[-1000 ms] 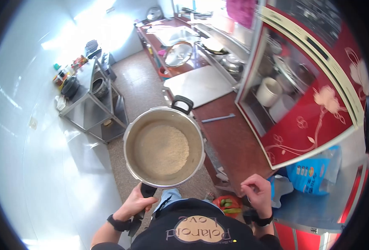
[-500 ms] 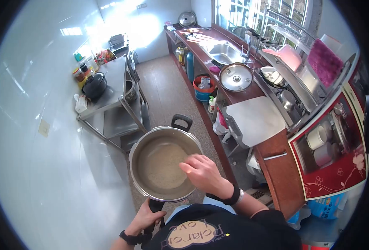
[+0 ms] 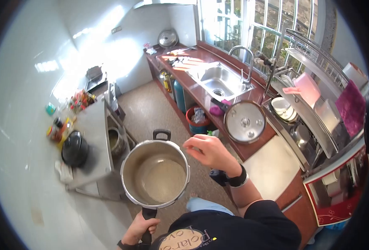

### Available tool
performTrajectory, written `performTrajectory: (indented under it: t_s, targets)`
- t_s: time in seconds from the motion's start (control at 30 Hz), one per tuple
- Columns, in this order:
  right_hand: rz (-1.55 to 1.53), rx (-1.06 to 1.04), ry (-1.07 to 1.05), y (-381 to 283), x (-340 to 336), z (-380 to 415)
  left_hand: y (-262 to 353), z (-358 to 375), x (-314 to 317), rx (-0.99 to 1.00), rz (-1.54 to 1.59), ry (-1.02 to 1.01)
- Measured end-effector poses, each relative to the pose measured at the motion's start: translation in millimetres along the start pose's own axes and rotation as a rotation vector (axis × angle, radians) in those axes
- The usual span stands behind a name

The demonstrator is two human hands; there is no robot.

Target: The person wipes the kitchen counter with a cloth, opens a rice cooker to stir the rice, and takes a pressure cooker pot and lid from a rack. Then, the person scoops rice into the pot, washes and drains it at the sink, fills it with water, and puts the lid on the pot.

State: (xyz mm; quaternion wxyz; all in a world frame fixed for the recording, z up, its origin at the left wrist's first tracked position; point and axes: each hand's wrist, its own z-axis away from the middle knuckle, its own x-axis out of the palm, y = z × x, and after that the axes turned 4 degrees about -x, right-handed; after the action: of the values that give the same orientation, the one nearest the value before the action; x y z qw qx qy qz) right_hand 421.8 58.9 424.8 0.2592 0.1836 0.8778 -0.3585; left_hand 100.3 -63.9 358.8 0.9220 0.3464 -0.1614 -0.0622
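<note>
My left hand [image 3: 142, 229] grips the long black handle of a steel pot [image 3: 155, 171] and holds it out in front of me over the floor. Pale grains [image 3: 161, 180] cover the pot's bottom. A small black loop handle sits on its far rim. My right hand [image 3: 210, 153] hovers just right of the pot's rim, fingers loosely curled, holding nothing. A dark band is on each wrist.
A counter runs along the right with a steel sink [image 3: 219, 81], a tap [image 3: 245, 62], a round lid [image 3: 245, 122] and a white board [image 3: 273, 167]. A dish rack [image 3: 313, 121] stands further right. A metal table [image 3: 90, 141] with a black pot [image 3: 75, 149] stands at the left.
My right hand has lifted out from over the pot and moved to its right side. The view has swung toward the sink, and the pot sits a little lower left.
</note>
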Motion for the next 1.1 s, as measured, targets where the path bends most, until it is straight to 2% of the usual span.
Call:
performTrajectory:
  t_s: [0.1,0.23,0.37,0.47,0.57,0.67,0.83,0.9,0.93,0.97,1.03,1.1]
  targets:
    - [0.043,0.148,0.000,75.3,-23.2,-42.6,77.9,-45.0,-10.3,-0.061,0.048,-0.046]
    - [0.129,0.378,-0.111,164.3,-67.7,-96.9,170.4,-110.0,-22.8,-0.083,0.078,-0.070]
    - [0.281,0.490,-0.118,264.3,-114.6,-135.6,279.1,-180.6,-25.9,-0.015,-0.091,-0.131]
    - [0.378,0.660,-0.127,286.5,-150.6,-163.6,351.1,-241.5,-30.1,-0.008,-0.181,-0.243]
    - [0.410,0.777,-0.062,334.7,-173.1,-168.9,429.0,-300.5,-10.1,-0.012,-0.382,-0.345]
    - [0.570,0.903,-0.076,396.9,-189.1,-159.5,494.5,-365.4,19.7,-0.035,-0.543,-0.432]
    - [0.605,1.128,-0.050,493.3,-211.9,-136.9,567.7,-474.0,82.4,-0.087,-0.680,-0.646]
    - [0.647,1.164,-0.096,534.5,-223.3,-132.3,584.3,-506.7,113.4,-0.067,-0.701,-0.668]
    - [0.657,1.247,-0.116,557.6,-227.0,-130.6,590.0,-527.5,126.2,-0.095,-0.703,-0.693]
    - [0.652,1.253,-0.064,578.1,-226.6,-124.0,593.4,-544.4,135.4,-0.142,-0.706,-0.713]
    - [0.681,1.124,0.127,618.5,-223.3,-108.6,605.9,-572.3,159.3,-0.111,-0.764,-0.752]
    - [0.647,1.188,0.127,641.5,-221.6,-108.9,617.0,-595.8,176.3,-0.185,-0.671,-0.789]
